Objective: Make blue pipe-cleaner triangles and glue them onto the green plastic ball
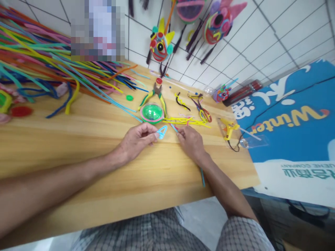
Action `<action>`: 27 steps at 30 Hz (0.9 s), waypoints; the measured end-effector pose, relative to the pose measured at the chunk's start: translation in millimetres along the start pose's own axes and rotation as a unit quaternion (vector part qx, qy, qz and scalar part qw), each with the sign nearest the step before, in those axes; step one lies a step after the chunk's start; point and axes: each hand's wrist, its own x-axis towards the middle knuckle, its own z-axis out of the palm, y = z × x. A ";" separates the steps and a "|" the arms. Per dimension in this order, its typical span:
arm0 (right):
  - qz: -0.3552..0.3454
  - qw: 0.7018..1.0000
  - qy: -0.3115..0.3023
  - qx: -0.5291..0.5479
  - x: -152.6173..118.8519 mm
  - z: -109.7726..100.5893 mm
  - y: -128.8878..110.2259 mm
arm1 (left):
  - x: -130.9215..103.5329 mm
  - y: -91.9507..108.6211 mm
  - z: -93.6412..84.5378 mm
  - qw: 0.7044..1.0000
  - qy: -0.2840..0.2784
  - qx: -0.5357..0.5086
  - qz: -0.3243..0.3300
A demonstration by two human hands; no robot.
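Between thumb and fingers, my left hand (142, 137) pinches a light-blue pipe cleaner (162, 132) bent into a small pointed loop. My right hand (191, 141) is closed on another light-blue pipe cleaner (174, 128), whose tip pokes out toward the left; a blue-green length (202, 177) shows below the right wrist. Just beyond both hands sits a clear and green ball (152, 113) with a pink band round it. Behind the ball lie pliers (157, 91) with yellow and green handles. Yellow pipe cleaners (188, 121) stretch right from the ball.
A large heap of coloured pipe cleaners (52, 52) covers the back left. To the right are scissors (204, 113), a yellow glue gun (229, 128) with its cord, and a dark red cylinder (243, 92). Decorated ball ornaments (160, 45) hang from the wall grid.
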 end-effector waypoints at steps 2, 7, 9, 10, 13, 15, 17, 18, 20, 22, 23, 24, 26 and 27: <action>0.003 1.000 -0.004 -0.002 -0.7 -3.8 2.3 | 0.0 0.6 0.2 1.000 -0.001 -0.003 0.001; 0.005 0.992 0.030 0.120 -10.9 -35.9 -3.6 | -0.6 2.3 0.5 1.000 -0.001 -0.005 -0.002; -0.019 0.986 0.051 0.158 -14.0 -48.0 -16.5 | -0.6 1.9 0.7 1.000 -0.001 -0.007 -0.001; -0.037 0.984 0.061 0.163 -14.8 -51.7 -24.6 | -0.5 1.6 0.8 1.000 0.000 -0.009 0.001; -0.106 0.981 0.077 0.144 -14.0 -51.5 -48.6 | -0.1 0.6 0.8 1.000 0.000 -0.014 0.006; -0.147 0.977 0.091 0.126 -11.1 -44.5 -59.0 | 0.1 0.0 0.4 1.000 -0.003 -0.018 0.010; -0.168 0.973 0.107 0.114 -7.6 -36.6 -63.3 | 0.2 -0.3 -0.1 1.000 -0.006 -0.020 0.011; -0.171 0.973 0.112 0.110 -6.2 -33.4 -63.7 | 0.2 -0.5 -0.3 1.000 -0.007 -0.021 0.011; -0.174 0.971 0.119 0.108 -4.4 -29.2 -62.4 | 0.1 -0.7 -0.5 1.000 -0.008 -0.021 0.009; -0.173 0.971 0.123 0.108 -4.5 -27.5 -60.4 | 0.2 -1.0 -0.4 1.000 -0.006 -0.023 0.006; -0.169 0.972 0.123 0.109 -5.1 -27.2 -59.5 | 0.2 -1.1 -0.2 1.000 -0.004 -0.024 0.005; -0.162 0.973 0.122 0.111 -5.9 -27.0 -58.9 | 0.3 -1.2 0.1 1.000 -0.002 -0.026 0.004; -0.144 0.975 0.123 0.119 -7.5 -26.5 -58.1 | 0.4 -1.3 0.4 1.000 0.001 -0.027 0.002; -0.135 0.975 0.124 0.124 -8.2 -26.0 -57.7 | 0.5 -1.3 0.5 1.000 0.002 -0.026 0.002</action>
